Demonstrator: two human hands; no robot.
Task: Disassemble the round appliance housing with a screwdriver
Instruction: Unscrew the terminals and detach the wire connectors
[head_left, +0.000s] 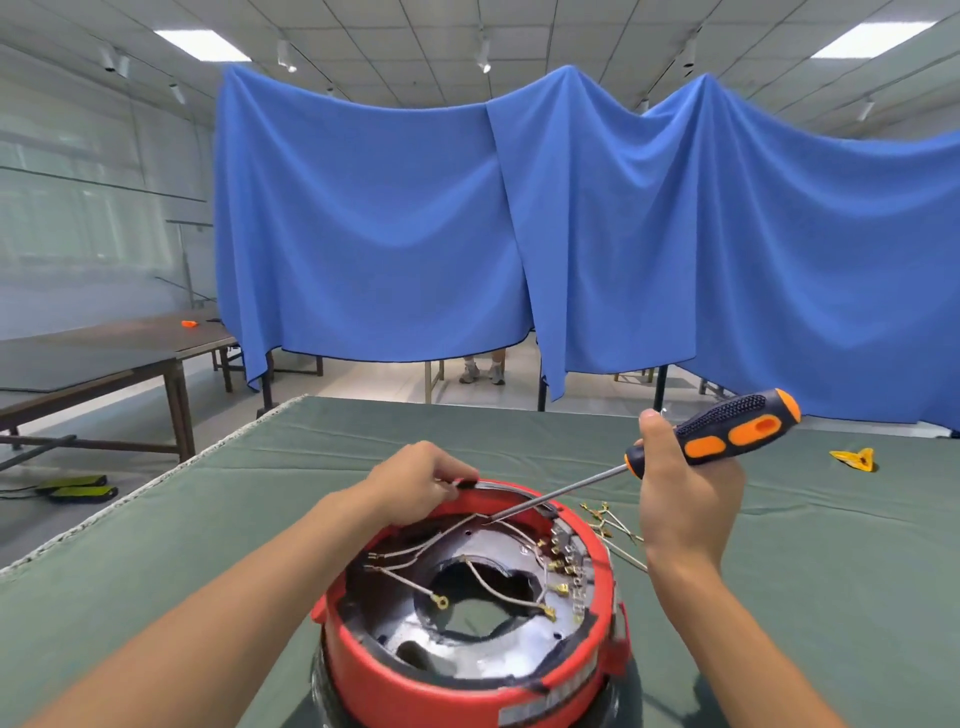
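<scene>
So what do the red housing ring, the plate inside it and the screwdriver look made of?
Red housing ring: likely moulded plastic, matte, with chipped, scuffed edges. Inner plate: seemingly bare metal, shiny and reflective, dark-stained around its central opening. Screwdriver: slim bright steel-looking shaft; black-and-orange handle, probably plastic with rubbery dotted grip texture, held in the right hand.

A green cloth (779, 571) covers the work table. On it, toward the far right, lies a small yellow-orange plastic piece (854, 459). A big blue cloth (467, 234) hangs behind as a screen; below its hem show a person's shoes (483, 373). At left stand dark wooden tables (104, 358), one bearing a small orange object (189, 323), perhaps a tool. Two flat green-topped devices (75, 488) lie on the floor.
</scene>
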